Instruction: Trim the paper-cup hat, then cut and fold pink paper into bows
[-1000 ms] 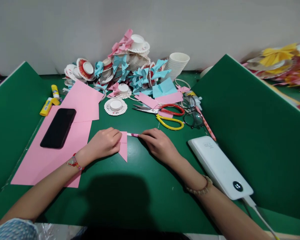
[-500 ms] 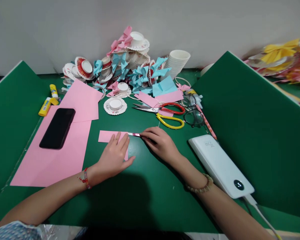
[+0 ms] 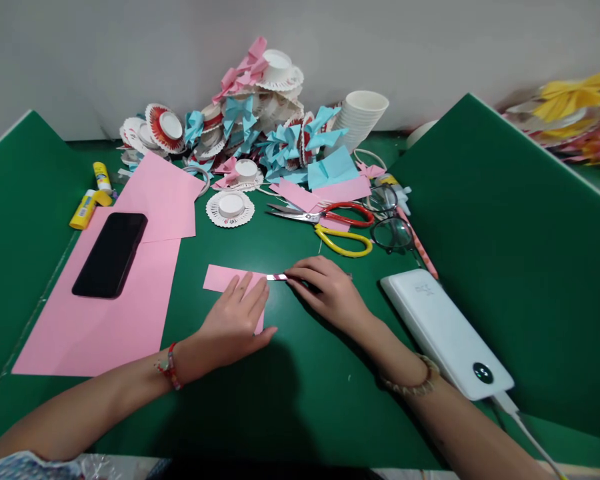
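Note:
My left hand (image 3: 235, 320) lies flat with fingers stretched out on a small pink paper piece (image 3: 220, 278) on the green table. My right hand (image 3: 325, 290) is closed in a pinch on a thin white-and-pink strip (image 3: 277, 277) that touches the paper's right edge. Part of the pink paper is hidden under my left palm.
Large pink sheets (image 3: 110, 300) with a black phone (image 3: 110, 255) lie at left, beside yellow glue sticks (image 3: 87, 207). Scissors (image 3: 330, 223), glasses (image 3: 393, 230) and a white power bank (image 3: 445, 333) sit at right. Paper-cup crafts with bows (image 3: 260, 133) pile at the back. Green dividers (image 3: 505, 220) flank both sides.
My left hand went from curled on the folded pink paper to flat on it, and the paper now lies opened out wider to the left. The right hand kept its pinch.

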{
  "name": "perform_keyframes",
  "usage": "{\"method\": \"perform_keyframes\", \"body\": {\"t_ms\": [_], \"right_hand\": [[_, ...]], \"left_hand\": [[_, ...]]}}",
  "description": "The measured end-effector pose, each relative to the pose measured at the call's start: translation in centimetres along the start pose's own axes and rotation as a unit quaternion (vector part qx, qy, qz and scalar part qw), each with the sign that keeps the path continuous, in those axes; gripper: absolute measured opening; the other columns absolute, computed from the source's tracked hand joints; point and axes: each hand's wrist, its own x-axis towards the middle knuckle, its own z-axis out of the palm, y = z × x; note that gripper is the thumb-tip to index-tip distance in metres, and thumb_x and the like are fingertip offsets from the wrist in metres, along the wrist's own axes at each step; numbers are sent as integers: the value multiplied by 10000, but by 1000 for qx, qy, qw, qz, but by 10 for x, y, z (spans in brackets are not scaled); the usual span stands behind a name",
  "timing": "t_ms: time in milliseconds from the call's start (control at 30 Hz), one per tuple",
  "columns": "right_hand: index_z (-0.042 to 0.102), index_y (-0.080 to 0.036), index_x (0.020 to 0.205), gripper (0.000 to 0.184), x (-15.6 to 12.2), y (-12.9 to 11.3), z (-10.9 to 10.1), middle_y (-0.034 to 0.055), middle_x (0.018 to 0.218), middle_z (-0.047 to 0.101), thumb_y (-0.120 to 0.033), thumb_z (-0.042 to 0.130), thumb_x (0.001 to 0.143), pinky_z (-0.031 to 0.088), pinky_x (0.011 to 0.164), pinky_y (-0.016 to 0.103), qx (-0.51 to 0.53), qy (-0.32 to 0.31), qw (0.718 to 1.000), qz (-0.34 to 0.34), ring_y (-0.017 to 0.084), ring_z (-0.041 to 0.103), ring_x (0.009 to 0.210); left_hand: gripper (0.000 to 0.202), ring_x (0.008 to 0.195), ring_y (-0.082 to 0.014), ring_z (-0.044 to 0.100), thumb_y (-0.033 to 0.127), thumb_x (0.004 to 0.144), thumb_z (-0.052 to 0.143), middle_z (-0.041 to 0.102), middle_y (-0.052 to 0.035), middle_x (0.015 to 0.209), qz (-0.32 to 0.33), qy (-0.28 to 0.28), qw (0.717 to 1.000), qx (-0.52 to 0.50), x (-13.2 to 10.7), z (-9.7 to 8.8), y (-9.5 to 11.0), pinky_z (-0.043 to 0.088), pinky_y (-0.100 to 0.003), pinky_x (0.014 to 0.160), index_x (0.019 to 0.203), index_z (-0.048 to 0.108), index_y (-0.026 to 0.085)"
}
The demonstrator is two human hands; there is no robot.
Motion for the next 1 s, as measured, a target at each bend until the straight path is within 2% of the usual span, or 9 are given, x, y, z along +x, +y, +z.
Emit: {"method": "perform_keyframes", "body": {"t_ms": [367,600,1000], "right_hand": [[657,-186,898,133,0,5,2,80,839,663,-200,526,880,478,666,337,6,5,1000,6,178,589,750],[656,-182,905,139,1,7,4,76,843,666,-191,519,883,461,672,342,-4,9,1000,4,181,584,754],[668,-202,916,177,1,11,6,73,843,665,-203,491,899,439,669,342,9,3,1000,10,179,565,751]], "left_hand": [[594,1234,-363,469,463,895,360,505,-185,1335,-3,-39,999,6,1,0,1,379,-478,1021,1248,525,15],[588,1199,-361,504,476,889,360,542,-163,1305,2,-18,999,26,2,-1,2,401,-462,1003,1210,563,27],[608,1224,-357,480,484,891,344,521,-173,1325,-1,-44,999,32,2,-1,3,381,-468,1016,1243,534,26]]}}
